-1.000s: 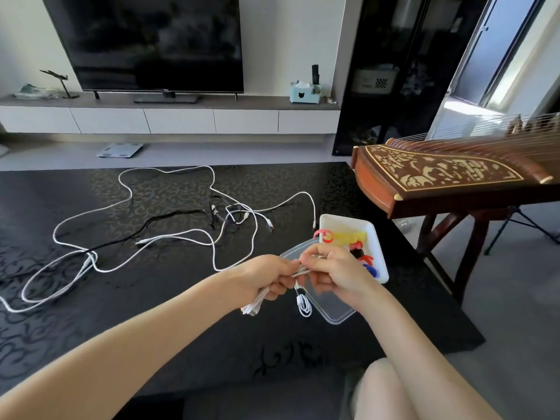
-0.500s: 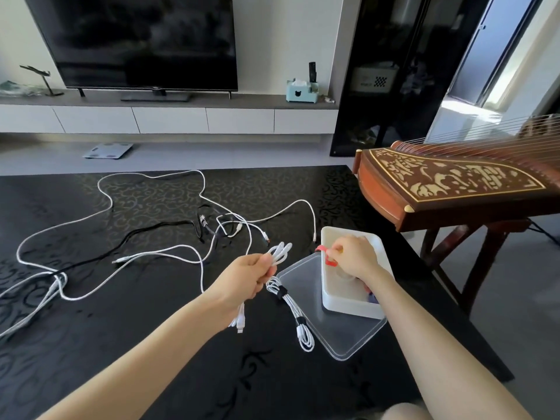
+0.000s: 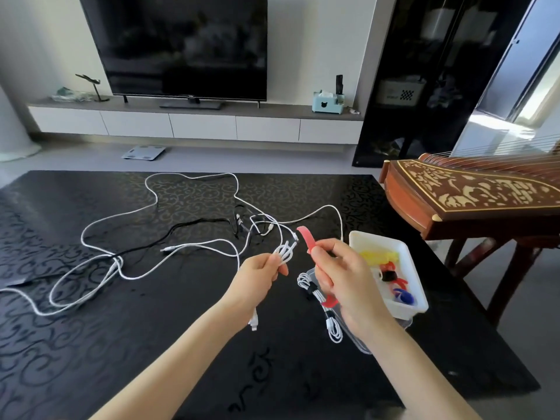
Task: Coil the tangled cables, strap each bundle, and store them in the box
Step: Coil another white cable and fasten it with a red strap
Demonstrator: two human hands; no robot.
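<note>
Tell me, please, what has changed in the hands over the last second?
The right hand left the folded white cable bundle, reached into the white plastic tray, took a red strap and lifted it beside the bundle. The left hand kept gripping that bundle; the tangled cables stayed put.

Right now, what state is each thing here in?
White cable bundle, folded, gripped by left hand.
Red strap, unfastened, pinched by right hand.
Second white cable, strapped, lying on clear lid.
White box, open, holding coloured straps.
Other cables, tangled on table.
Television, off.
</note>
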